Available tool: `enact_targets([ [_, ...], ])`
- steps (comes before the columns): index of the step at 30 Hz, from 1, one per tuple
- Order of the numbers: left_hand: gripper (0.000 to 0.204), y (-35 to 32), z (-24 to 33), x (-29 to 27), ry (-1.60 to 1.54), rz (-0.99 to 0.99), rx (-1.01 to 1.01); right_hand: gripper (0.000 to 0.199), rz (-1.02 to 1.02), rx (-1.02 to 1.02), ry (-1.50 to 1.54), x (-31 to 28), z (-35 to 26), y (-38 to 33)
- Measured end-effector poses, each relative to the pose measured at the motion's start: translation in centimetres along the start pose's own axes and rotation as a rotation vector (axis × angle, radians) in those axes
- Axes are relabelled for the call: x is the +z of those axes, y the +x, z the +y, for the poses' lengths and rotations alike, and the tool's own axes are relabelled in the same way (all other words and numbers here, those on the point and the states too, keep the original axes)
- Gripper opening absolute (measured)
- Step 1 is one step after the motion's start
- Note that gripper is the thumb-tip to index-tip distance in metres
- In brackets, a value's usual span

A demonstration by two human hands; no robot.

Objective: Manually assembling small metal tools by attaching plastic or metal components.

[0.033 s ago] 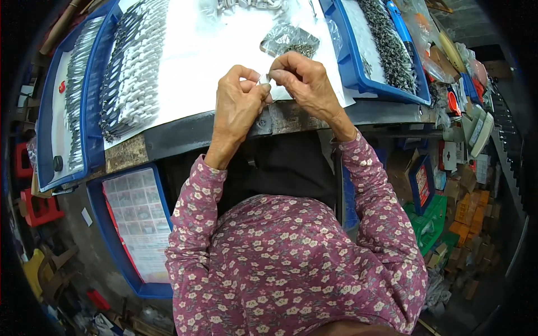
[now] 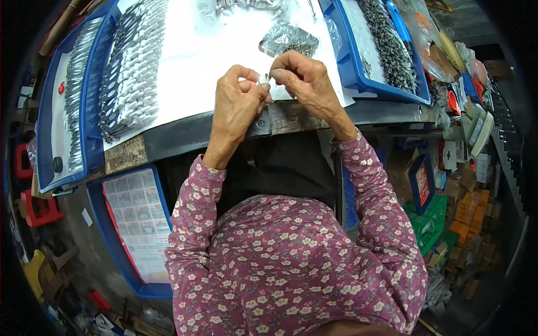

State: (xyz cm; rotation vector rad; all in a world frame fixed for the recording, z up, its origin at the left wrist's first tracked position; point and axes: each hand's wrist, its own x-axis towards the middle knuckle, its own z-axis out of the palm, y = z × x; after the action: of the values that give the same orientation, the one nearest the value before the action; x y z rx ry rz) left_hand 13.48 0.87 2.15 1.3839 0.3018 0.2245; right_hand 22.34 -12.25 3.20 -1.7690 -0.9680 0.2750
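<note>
While the left hand point(image 2: 238, 106) curled in with its thumb and forefinger pressed together, it pinched one end of a tiny pale metal piece point(image 2: 263, 82), and the right hand point(image 2: 305, 81) met it from the other side, fingertips closed on the same little part. Both hands were touching at the fingertips, right over the near edge of the white sheet-covered worktop point(image 2: 207, 56), with the small piece held between them just above that edge; its exact shape was too small to make out.

Just beyond the right hand lay a clear plastic bag of small dark metal parts point(image 2: 288, 38), close to the knuckles but not touched. Out to the left of the left hand, long rows of grey-and-white slim parts point(image 2: 131, 67) ran in a dense band across the white sheet. Further left again sat a blue plastic tray point(image 2: 47, 112) holding another row of the same slim grey pieces. On the right side stood a second blue plastic tray point(image 2: 358, 78), filled with a heap of small dark parts point(image 2: 386, 45).

Nearer the body, the dark worn front edge of the bench point(image 2: 185, 134) ran beneath both wrists. The forearms came up in floral maroon sleeves point(image 2: 370, 185). Down at the lower left, a blue bin with a printed sheet inside point(image 2: 137, 224) sat below bench level.
</note>
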Motion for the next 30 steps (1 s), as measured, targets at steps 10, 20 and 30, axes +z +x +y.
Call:
enact_targets([
  [10, 0.014, -0.1, 0.1, -0.4, -0.127, -0.104, -0.076, 0.011, 0.199, -0.021, -0.264, -2.3, 3.4, 0.7],
  [20, 0.022, -0.8, 0.2, -1.4, -0.261, -0.148, -0.067, 0.014, 0.283, -0.169, -0.484, -2.3, 4.1, 0.9],
  [30, 0.018, -1.6, 0.8, -3.1, -0.396, -0.183, -0.201, 0.022, -0.115, 0.132, 0.303, 1.3, -1.3, 0.3],
])
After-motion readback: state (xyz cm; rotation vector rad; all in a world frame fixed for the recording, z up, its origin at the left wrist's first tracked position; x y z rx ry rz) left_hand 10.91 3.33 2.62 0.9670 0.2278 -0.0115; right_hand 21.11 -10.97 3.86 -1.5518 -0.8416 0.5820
